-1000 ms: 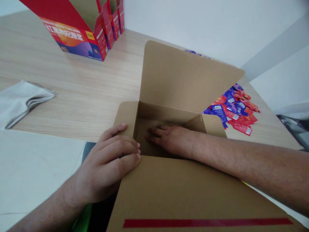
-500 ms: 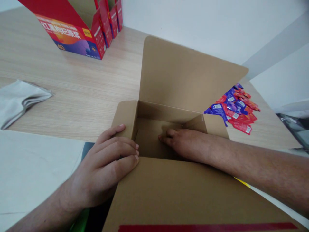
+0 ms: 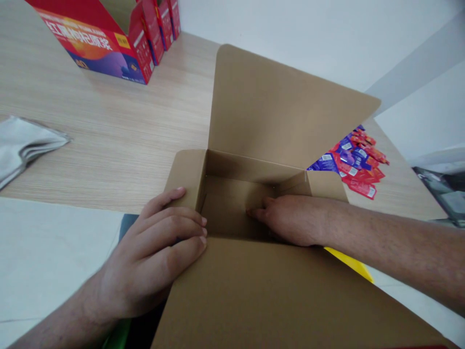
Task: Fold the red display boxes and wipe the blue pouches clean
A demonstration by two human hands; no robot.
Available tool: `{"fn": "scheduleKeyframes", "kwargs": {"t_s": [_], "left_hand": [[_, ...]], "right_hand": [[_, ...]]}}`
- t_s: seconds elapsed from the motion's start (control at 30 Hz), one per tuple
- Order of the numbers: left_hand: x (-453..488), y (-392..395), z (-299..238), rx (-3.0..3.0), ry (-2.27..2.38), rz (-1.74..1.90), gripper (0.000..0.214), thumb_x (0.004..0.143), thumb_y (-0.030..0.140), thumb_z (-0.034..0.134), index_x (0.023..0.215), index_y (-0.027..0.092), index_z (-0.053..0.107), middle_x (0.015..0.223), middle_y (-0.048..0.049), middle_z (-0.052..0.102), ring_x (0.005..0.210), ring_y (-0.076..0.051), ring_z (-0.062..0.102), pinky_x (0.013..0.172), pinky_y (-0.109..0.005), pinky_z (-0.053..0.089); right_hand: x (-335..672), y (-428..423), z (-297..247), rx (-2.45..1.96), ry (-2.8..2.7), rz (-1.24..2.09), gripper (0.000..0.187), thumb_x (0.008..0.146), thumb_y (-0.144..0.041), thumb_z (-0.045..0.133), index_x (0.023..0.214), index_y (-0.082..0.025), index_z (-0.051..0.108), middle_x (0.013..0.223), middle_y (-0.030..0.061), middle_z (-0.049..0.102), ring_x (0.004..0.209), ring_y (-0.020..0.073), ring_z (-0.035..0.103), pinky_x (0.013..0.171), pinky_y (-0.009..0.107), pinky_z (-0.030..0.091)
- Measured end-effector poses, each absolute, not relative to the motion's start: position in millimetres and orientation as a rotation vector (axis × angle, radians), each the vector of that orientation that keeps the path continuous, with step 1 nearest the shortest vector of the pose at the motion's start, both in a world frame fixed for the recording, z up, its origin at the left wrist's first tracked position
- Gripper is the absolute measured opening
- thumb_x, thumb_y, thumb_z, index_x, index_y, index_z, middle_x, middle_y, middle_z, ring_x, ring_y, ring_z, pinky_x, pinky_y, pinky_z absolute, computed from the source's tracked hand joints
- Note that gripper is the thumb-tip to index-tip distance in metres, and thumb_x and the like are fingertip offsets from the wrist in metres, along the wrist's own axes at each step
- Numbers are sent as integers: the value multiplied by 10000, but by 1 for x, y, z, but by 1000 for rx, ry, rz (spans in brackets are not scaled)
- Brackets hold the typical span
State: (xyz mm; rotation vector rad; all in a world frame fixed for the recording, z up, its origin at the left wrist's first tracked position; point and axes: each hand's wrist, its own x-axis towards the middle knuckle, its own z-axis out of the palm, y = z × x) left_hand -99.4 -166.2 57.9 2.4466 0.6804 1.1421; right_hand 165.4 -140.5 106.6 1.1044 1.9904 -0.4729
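1. At the far left, a folded, layered, pale grey sheet of soft-looking material (image 3: pixel 25 145) lies on a light wood-grain table (image 3: pixel 119 116), near its front edge.
2. Farther back on the left side of the table, a red printed carton with orange and purple artwork and white lettering (image 3: pixel 98 46) stands open at the top; more red cartons (image 3: pixel 165 26) are lined up behind it, close to the white wall (image 3: pixel 283 29).
3. The left hand (image 3: pixel 160 252) grasps the left side of a large, plain brown cardboard box (image 3: pixel 254 167), its fingers curled over the side flap and the rim at the near corner.
4. The box sits in front of the person at the table's near side, its mouth open upward. Its broad far flap (image 3: pixel 283 106) stands up and leans back, and its near flap (image 3: pixel 276 291) spreads toward the person.
5. The right hand (image 3: pixel 286 218) reaches in over the right side of the box, fingers pointing left and down near the inner floor; whether it grips anything cannot be told.
6. Below the right forearm, part of a bright yellow object (image 3: pixel 350 264) shows beside the box.
7. Beyond the right flap, a pile of small, shiny red and purple sachets (image 3: pixel 358 162) lies on the table.
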Motion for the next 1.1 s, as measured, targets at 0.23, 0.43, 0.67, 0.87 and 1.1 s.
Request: {"fn": "scheduleKeyframes", "kwargs": {"t_s": [0.23,0.43,0.67,0.87,1.1], "left_hand": [[-98,-167,57,2449,659,1172,230,912,77,492,1012,244,615,947,-6,728,1021,-182,686,1108,-584,441],[-94,-163,48,2437,576,1317,206,920,57,471,973,170,635,952,-38,713,974,-181,674,1075,-592,459],[-96,-163,51,2468,551,1268,177,951,92,470,966,148,637,957,-60,712,986,-198,677,1053,-628,462],[-98,-160,53,2472,504,1263,179,909,33,492,974,111,640,975,-81,702,990,-217,674,1038,-660,458],[-99,-162,59,2456,554,1153,201,895,23,522,1024,140,623,1009,-68,713,1030,-205,664,1081,-643,437]], "right_hand": [[162,-140,111,1100,1928,-472,749,790,-37,594,1497,-246,463,1210,176,681,911,329,731,661,358,551],[155,-139,111,1178,1889,-451,857,760,1,604,1554,-213,360,1247,206,667,878,347,735,632,375,559],[156,-140,108,1188,1887,-490,747,859,-43,508,1567,-190,320,1263,196,657,997,353,707,774,408,575],[152,-141,110,1216,1852,-500,716,894,-60,455,1576,-209,297,1278,186,646,1015,338,701,809,402,572],[155,-136,118,1160,1853,-637,652,873,-76,559,1507,-166,433,1222,187,675,972,289,715,782,335,565]]}}
